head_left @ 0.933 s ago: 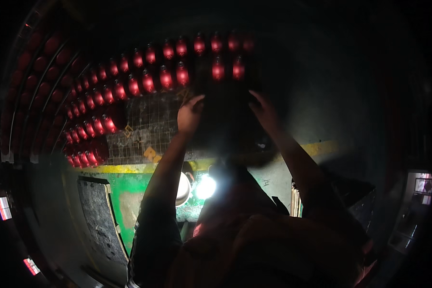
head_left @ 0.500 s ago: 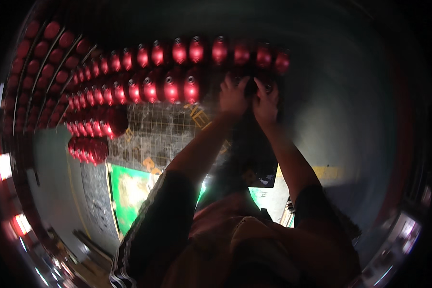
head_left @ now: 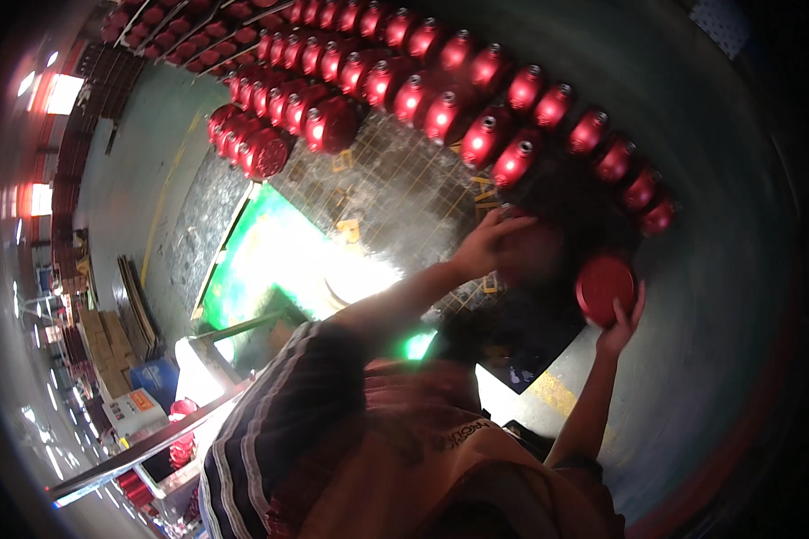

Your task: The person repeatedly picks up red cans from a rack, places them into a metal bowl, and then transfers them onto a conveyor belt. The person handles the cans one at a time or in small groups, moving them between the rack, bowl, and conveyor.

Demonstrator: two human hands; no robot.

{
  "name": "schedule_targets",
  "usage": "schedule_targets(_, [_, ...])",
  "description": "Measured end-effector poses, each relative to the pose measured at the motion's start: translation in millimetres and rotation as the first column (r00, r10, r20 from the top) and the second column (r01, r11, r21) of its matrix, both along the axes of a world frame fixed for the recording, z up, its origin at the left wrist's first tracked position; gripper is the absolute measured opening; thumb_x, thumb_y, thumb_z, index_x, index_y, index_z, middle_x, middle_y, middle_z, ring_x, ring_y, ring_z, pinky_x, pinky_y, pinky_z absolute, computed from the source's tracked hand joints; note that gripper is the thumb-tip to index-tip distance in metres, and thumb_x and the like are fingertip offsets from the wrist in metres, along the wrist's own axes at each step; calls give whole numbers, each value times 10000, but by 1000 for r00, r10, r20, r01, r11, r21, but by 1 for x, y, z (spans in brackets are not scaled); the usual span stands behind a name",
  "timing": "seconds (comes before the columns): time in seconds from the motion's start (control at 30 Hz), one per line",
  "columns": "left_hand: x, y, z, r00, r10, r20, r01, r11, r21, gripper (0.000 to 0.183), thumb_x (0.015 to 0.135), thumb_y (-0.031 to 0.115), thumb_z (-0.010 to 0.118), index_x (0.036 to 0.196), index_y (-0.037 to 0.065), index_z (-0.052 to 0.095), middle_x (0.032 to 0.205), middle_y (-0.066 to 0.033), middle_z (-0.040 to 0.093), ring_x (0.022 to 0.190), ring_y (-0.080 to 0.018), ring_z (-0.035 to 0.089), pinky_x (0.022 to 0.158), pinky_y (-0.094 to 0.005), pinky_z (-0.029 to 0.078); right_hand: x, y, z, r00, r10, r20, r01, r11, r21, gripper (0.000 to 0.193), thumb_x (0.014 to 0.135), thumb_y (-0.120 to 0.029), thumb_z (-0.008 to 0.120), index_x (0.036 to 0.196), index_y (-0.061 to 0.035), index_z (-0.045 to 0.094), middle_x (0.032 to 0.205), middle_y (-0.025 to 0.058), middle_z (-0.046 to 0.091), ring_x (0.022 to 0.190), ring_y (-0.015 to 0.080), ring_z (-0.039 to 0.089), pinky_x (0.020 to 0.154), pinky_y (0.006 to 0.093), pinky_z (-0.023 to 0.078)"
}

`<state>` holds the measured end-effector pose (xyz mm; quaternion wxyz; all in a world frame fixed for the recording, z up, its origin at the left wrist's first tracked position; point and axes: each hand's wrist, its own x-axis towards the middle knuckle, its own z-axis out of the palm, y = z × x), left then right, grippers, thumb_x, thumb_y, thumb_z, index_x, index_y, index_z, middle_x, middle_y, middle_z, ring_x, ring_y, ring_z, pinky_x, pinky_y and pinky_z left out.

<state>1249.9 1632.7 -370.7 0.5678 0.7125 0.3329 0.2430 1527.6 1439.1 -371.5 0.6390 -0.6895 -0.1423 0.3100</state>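
My left hand [head_left: 487, 249] is closed around a red metal cylinder [head_left: 532, 250], dark and smeared by motion, just below the end of a row. To its right, my right hand [head_left: 622, 325] grips another red cylinder [head_left: 606, 289] from its right and lower side; that one's round flat end faces up toward me. Beyond both hands, glossy red cylinders [head_left: 514, 163] with silver necks stand in long curving rows. The outermost row [head_left: 588, 131] runs farther right than the one before it. The fingers under both held cylinders are partly hidden.
The rows rest on a dark, worn board [head_left: 404, 171] with a yellow grid and lettering. Nearer me lies a bright green and white surface [head_left: 274, 242]. A metal frame [head_left: 153, 454] and a white box [head_left: 135, 411] are at lower left. Racked red cylinders [head_left: 193, 36] fill the upper left.
My hands were close together at the second row's end. Now they are apart and nearer me, each with a red cylinder. The view has turned, and the rows slant down rightward.
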Motion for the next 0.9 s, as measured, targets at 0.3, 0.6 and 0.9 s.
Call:
schedule_targets(0.3, [-337, -125, 47, 619, 757, 209, -26, 286, -958, 759, 826, 175, 624, 1493, -2, 308, 1372, -220, 522, 1236, -351, 544, 1060, -464, 436, -221, -50, -41, 194, 352, -916, -29, 935, 353, 571, 1011, -388, 478, 1473, -63, 394, 1483, 133, 437, 1343, 304, 440, 1141, 439, 358])
schedule_targets(0.6, [-495, -173, -7, 104, 939, 329, 622, 197, -758, 760, 922, 470, 567, 1532, 145, 250, 1523, -203, 334, 1271, -455, 467, 877, -641, 526, -480, 9, -53, 178, 938, -297, -875, 289, 389, 533, 1027, -392, 397, 1458, -79, 368, 1118, 142, 610, 750, 189, 541, 618, 322, 486])
schedule_targets(0.9, [-547, -188, -9, 57, 938, 342, 507, 268, -819, 693, 928, 399, 565, 1502, 113, 301, 1463, -183, 401, 1242, -402, 499, 913, -576, 517, -582, 63, 39, 149, 982, -116, -909, 182, 376, 447, 939, -239, 524, 1310, 11, 515, 1259, 145, 590, 1120, 249, 602, 980, 365, 487])
